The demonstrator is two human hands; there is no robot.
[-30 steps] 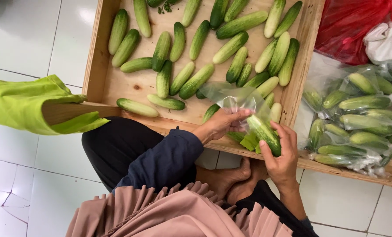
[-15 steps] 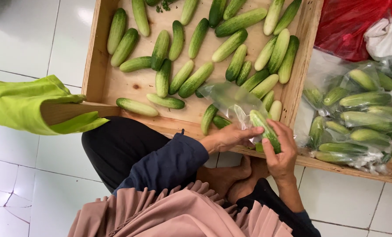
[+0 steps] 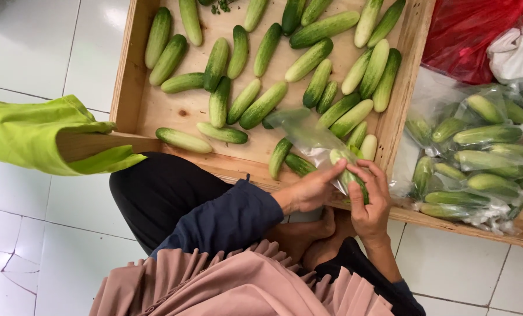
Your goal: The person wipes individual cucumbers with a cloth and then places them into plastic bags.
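Both hands — left hand (image 3: pixel 311 190), right hand (image 3: pixel 371 202) — have fingers clamped on a clear bag (image 3: pixel 317 140) holding a cucumber (image 3: pixel 348 172). Filled bags (image 3: pixel 478 158) lie right of the fingers, a red bag (image 3: pixel 466 35) above them. Since earlier, the hands have closed together and the bag's cucumber sits lower between them.

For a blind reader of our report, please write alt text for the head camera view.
Seen from above, a seated person's left hand and right hand hold cucumbers in a clear plastic bag at the near edge of a wooden tray of loose cucumbers. Bagged cucumbers lie to the right, a green cloth to the left.
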